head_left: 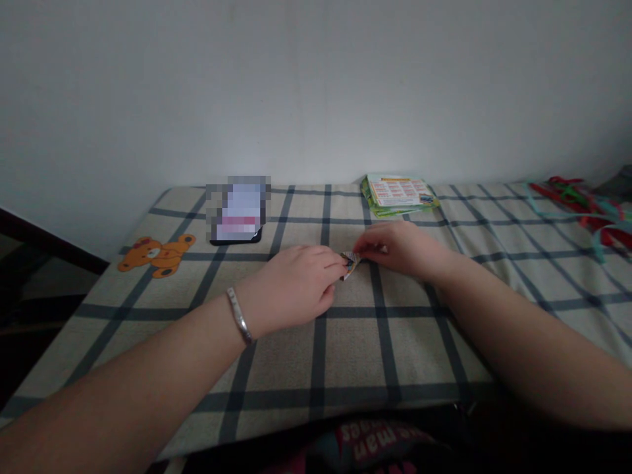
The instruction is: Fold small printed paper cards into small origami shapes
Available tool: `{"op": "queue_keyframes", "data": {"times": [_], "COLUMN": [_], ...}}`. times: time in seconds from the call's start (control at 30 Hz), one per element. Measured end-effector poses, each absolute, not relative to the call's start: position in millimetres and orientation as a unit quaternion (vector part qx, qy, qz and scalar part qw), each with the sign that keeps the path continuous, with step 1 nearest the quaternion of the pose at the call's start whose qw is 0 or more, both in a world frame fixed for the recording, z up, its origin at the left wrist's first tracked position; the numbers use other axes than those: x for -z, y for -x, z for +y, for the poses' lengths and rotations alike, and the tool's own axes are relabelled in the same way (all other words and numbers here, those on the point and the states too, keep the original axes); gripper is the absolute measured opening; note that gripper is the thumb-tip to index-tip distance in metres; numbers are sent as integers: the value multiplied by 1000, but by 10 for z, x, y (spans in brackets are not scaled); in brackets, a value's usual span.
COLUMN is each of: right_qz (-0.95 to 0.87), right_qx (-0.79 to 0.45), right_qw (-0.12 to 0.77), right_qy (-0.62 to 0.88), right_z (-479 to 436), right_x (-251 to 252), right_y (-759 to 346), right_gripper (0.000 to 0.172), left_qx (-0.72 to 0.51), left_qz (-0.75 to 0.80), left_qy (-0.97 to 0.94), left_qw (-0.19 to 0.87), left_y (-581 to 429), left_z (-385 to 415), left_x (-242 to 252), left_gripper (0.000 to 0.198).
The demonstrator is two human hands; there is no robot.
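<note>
left hand (pixel 296 284) pinching | right hand (pixel 402 250) pinching | fingertips nearly meeting, forearms converging

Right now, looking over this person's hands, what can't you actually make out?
Head view: the folded paper pinched between the left hand and right hand is tiny and half covered by fingertips; its print is unreadable.
Head view: the phone screen is blurred out.
Head view: text on the stack of printed sheets is too small to read.
Head view: the coloured ribbons are cut off by the right edge.
</note>
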State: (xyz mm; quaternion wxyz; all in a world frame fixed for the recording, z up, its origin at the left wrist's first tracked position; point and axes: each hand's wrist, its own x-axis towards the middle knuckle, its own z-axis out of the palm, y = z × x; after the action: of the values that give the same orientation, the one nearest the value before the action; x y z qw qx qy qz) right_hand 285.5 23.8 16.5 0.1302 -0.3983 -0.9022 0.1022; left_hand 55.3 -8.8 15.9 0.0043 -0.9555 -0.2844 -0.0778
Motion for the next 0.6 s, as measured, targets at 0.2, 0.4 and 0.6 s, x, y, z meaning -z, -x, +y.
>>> {"op": "queue_keyframes", "data": {"times": [0.2,0.4,0.6], "right_qz": [-933,-941,-947], "right_qx": [-18,-1,30], "right_qw": [84,78,44], "right_qy": [349,330,318], "right_z": [111,97,81], "right_x": [-283,-300,-343], "right_y": [-2889,-2875,-2826], "right_gripper": [21,21,23], "left_qx": [75,74,50], "left_qz": [-273,-261,-267], "left_qy": [959,962,961], "left_qw": [11,37,51], "left_y": [-561,-577,-610], "left_z": [-76,-59,-90], "left_x": [-166,-158,-179], "left_gripper": [31,32,33]}}
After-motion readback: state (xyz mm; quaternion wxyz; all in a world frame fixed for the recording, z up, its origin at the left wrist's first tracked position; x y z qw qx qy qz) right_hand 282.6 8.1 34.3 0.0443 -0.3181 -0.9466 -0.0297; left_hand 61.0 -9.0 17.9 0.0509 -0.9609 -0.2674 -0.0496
